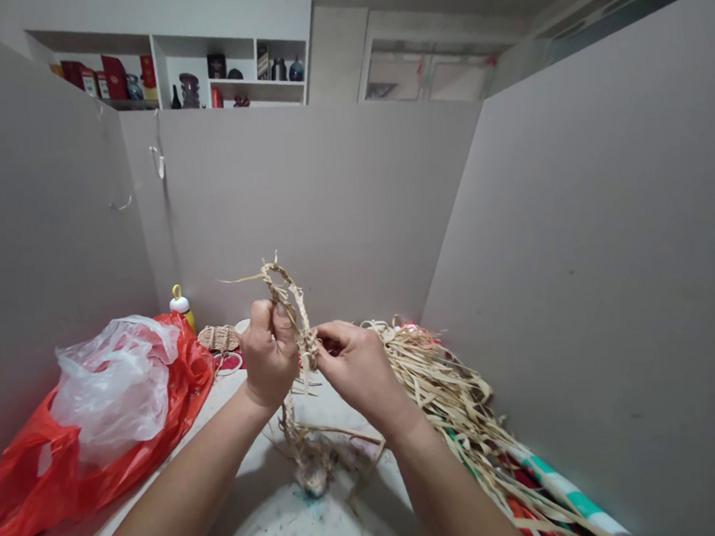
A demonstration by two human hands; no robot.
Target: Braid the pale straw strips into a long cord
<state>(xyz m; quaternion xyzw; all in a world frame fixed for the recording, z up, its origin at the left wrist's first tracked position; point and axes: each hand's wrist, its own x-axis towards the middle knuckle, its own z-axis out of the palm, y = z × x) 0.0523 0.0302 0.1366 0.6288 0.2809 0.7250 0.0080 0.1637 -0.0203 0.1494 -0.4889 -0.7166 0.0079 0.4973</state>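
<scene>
A braided straw cord (301, 307) is held up over the table, bent into a loop at its top. My left hand (269, 352) is closed around the left side of the loop, thumb up. With thumb and fingertips, my right hand (358, 369) pinches the cord's lower right part, where it looks knotted or thicker. One thin loose strand sticks out left from the top. More of the braid (290, 426) hangs below my hands down to the white tabletop (267, 513), ending in a blurred bundle.
A heap of dry straw strips (444, 378) lies to the right, beside a green-and-white roll (569, 492). At left are a red plastic bag (43, 492) and a clear bag (119, 384). Behind stand a yellow-capped bottle (180, 304) and a woven piece (218, 339). Grey partitions (313, 196) enclose the table.
</scene>
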